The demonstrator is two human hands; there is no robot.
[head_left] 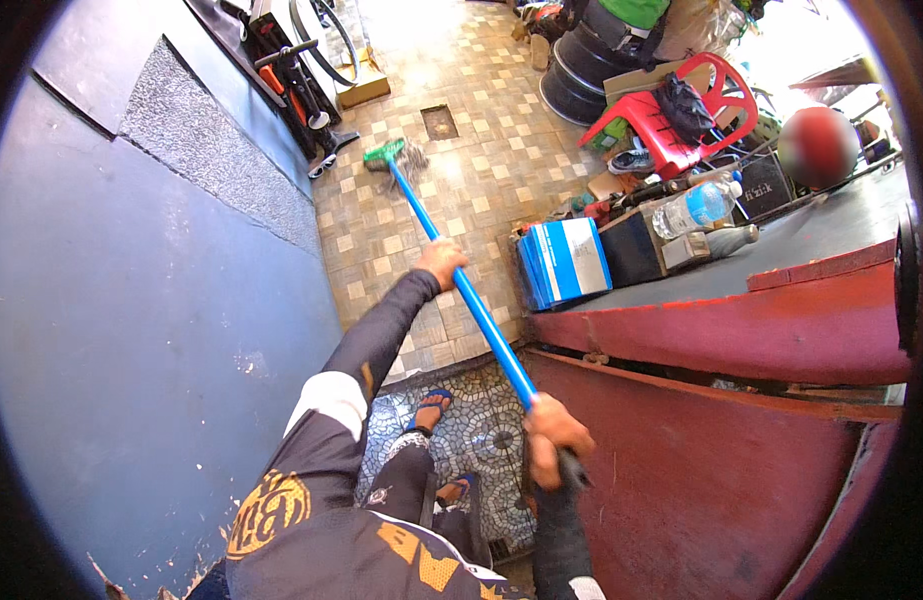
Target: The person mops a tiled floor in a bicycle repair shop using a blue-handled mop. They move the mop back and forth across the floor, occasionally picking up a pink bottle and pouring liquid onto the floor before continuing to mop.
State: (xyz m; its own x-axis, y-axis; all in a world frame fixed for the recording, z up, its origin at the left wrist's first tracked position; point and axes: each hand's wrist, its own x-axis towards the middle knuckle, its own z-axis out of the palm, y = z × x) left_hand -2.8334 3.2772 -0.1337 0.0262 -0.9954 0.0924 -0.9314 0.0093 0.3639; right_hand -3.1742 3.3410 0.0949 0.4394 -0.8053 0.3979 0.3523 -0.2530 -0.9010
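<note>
A mop with a long blue handle [493, 340] slants across the view from lower right to upper left. Its green clamp [384, 152] and grey strands [411, 165] rest on the tiled floor [481, 185]. My left hand [442, 263] is wrapped round the middle of the handle, the arm stretched forward. Close to the body, my right hand [558, 438] grips the handle near its top end, where a dark tip [573, 468] sticks out past the fingers.
A blue-grey wall [161, 290] runs along the left. Tools and a bicycle pump stand near a wheel [326, 45]. On the right are a blue box [566, 262], a plastic bottle [696, 207], a red chair [666, 125], a black drum [591, 65] and a maroon panel [681, 470].
</note>
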